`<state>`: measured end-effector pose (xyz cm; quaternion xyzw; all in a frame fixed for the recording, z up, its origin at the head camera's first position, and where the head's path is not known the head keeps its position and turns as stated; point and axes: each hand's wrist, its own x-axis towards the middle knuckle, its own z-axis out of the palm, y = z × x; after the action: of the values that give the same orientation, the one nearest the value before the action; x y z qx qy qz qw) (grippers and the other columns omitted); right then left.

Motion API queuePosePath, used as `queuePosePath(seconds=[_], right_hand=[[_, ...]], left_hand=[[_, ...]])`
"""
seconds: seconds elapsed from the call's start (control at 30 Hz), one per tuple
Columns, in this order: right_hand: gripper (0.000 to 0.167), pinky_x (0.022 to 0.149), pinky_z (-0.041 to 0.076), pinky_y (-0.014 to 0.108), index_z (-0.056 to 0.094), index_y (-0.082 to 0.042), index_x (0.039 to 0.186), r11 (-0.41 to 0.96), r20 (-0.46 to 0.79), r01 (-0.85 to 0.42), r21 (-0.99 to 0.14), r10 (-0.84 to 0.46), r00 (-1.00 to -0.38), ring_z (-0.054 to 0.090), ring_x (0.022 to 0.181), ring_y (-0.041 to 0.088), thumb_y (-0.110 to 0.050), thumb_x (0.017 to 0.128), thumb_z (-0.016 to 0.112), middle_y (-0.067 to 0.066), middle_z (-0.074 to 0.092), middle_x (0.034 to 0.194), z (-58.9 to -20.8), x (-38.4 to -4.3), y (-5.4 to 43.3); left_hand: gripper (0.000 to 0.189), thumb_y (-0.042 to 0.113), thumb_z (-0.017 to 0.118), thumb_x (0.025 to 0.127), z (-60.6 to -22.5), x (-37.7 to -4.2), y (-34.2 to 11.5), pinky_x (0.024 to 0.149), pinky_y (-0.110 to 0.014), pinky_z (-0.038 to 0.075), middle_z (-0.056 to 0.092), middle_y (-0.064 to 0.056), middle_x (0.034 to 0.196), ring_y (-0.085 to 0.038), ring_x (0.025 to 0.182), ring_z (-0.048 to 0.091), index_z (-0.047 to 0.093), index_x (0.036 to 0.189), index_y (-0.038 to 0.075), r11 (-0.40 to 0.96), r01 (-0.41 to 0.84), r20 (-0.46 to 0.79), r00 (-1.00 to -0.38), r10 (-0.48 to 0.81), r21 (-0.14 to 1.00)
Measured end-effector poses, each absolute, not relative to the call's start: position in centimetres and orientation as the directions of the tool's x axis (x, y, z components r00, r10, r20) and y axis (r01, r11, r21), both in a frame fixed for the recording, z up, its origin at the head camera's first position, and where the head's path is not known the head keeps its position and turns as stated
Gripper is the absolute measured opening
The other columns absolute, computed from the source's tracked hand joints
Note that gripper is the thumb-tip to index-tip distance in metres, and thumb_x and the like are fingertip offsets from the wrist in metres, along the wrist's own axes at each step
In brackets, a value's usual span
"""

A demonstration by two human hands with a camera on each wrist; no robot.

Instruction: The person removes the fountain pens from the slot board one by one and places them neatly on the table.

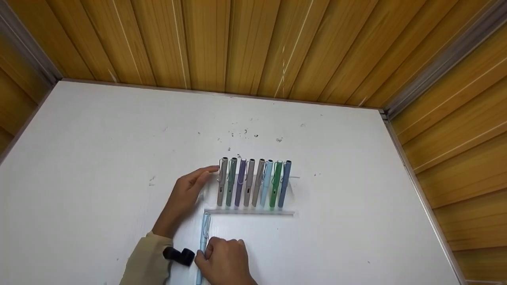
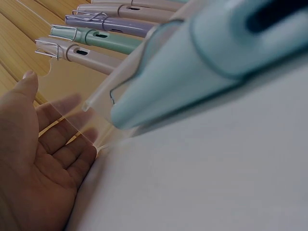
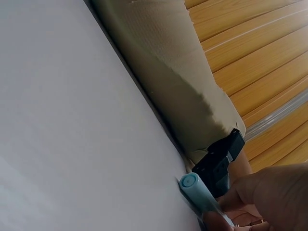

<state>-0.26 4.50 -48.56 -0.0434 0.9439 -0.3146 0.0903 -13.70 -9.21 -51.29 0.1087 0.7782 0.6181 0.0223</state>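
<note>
A clear plastic pen stand (image 1: 249, 212) holds a row of several capped pens: grey-brown, green, purple, light blue and dark blue. At the stand's left end is my left hand (image 1: 190, 190), fingers extended; in the left wrist view its fingers (image 2: 62, 130) show through the clear side panel, touching or nearly touching it. My right hand (image 1: 226, 259) pinches a light-blue pen (image 1: 205, 226) between thumb and fingers, low in the head view. That pen lies on or just above the table, clip end toward the stand's front left corner. The right wrist view shows its round end (image 3: 189, 180).
A white table (image 1: 356, 206) with small dark marks lies under everything. Wood-patterned panels (image 1: 245, 43) rise behind it and at the sides. A black wrist camera (image 1: 179, 256) sits on my left wrist, close beside the loose pen.
</note>
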Motion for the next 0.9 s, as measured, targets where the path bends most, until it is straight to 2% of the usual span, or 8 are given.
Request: queuePosePath(seconds=[0.37, 0.53, 0.9], right_hand=[[0.040, 0.058, 0.034, 0.025, 0.057, -0.020, 0.055, 0.801, -0.197, 0.002, -0.598, -0.144, -0.970, 0.041, 0.048, 0.003, -0.039, 0.085, 0.075, -0.015, 0.042, 0.044, -48.46, -0.40, 4.65], [0.035, 0.059, 0.036, 0.026, 0.062, -0.019, 0.060, 0.794, -0.209, 0.000, -0.608, -0.160, -0.965, 0.042, 0.049, 0.003, -0.038, 0.086, 0.075, -0.014, 0.045, 0.047, -48.43, -0.43, 4.68], [0.031, 0.056, 0.031, 0.026, 0.056, -0.022, 0.061, 0.816, -0.110, -0.089, -0.571, -0.183, -0.977, 0.041, 0.048, 0.001, -0.034, 0.084, 0.073, -0.016, 0.045, 0.048, -48.90, -0.16, 4.74]], left_hand=[[0.032, 0.037, 0.049, 0.106, -51.36, -13.75, -9.33, 0.116, -0.041, 0.038, 0.065, 0.008, 0.134, -0.016, 0.134, 0.053, 0.070, 0.127, 0.026, 0.206, 0.147, 0.106, -0.975, 0.194, 0.968], [0.033, 0.041, 0.049, 0.106, -51.45, -13.73, -9.38, 0.116, -0.042, 0.038, 0.064, 0.009, 0.134, -0.016, 0.134, 0.052, 0.069, 0.128, 0.027, 0.215, 0.152, 0.110, -0.975, 0.195, 0.965], [0.033, 0.041, 0.049, 0.105, -51.75, -13.80, -9.36, 0.116, -0.042, 0.038, 0.064, 0.010, 0.134, -0.014, 0.134, 0.052, 0.069, 0.128, 0.028, 0.200, 0.149, 0.108, -0.973, 0.205, 0.968]])
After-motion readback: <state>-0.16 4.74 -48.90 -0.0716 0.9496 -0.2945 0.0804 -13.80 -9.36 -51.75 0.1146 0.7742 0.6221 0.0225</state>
